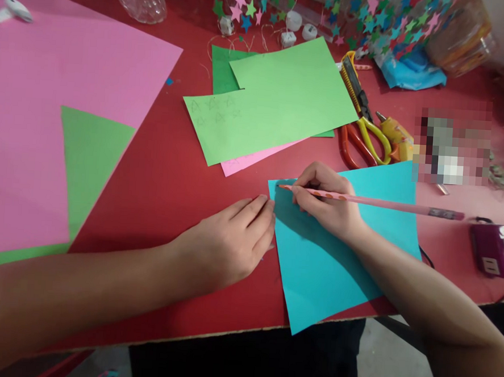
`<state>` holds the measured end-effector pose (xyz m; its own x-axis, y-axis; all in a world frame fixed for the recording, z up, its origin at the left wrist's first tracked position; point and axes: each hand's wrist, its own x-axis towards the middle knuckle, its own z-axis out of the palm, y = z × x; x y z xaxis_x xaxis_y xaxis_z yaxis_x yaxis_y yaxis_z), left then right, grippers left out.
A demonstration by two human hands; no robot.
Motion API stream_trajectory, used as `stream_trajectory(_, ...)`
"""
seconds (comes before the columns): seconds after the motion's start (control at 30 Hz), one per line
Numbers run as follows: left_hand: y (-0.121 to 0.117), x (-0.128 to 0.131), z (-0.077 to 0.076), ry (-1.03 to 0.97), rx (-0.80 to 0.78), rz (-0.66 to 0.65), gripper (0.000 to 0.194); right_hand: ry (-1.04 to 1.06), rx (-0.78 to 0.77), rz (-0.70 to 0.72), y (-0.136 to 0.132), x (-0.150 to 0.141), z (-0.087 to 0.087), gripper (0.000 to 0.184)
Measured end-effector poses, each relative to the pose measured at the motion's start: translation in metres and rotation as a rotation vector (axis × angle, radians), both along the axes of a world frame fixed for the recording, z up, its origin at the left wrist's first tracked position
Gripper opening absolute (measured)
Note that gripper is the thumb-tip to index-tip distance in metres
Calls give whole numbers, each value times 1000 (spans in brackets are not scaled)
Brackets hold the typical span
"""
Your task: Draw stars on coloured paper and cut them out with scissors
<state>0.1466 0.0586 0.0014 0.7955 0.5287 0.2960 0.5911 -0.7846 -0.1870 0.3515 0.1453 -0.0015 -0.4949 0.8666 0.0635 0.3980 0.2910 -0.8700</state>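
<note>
Right hand: this hand point(330, 204), right of the frame's centre, grips a slim pink pencil with orange spots point(387, 205) between thumb and fingers, near its pointed end.
Left hand: the other hand point(240, 239), at the centre, holds nothing; its fingers lie flat and together, fingertips at the left edge of the blue sheet. Whether they press on it, I cannot tell.
Pencil: it slants slightly down to the right, its tip at the blue sheet's upper left corner; whether it touches, I cannot tell.
Blue sheet: the bright turquoise-blue paper point(336, 273) lies right of centre, under the right hand, its bottom corner jutting past the front edge of the glossy red worktop point(148, 205).
Green sheet: a notched light green paper point(286, 105) lies at upper centre, small pencilled stars at its left end; a dark green paper point(225, 73) and a pink paper point(245, 162) peek from beneath.
Tools: a hand tool with red and yellow loop handles point(374, 145) and a yellow glue gun point(395, 134) lie at upper right.
Pink sheet: a large pink paper point(49, 85) fills the upper left, bearing a white earbud point(18, 10).
Stars: small multicoloured paper stars point(376, 17) hang along the top.
</note>
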Motion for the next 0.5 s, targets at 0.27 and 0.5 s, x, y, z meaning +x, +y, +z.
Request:
stream_trajectory(0.27, 0, 0, 0, -54, -45, -7, 32, 2, -3, -4, 0, 0, 0, 17)
stream_trajectory(0.5, 1, -1, 1, -2, -22, -2, 33, 1, 26, 20, 1, 1, 0, 17)
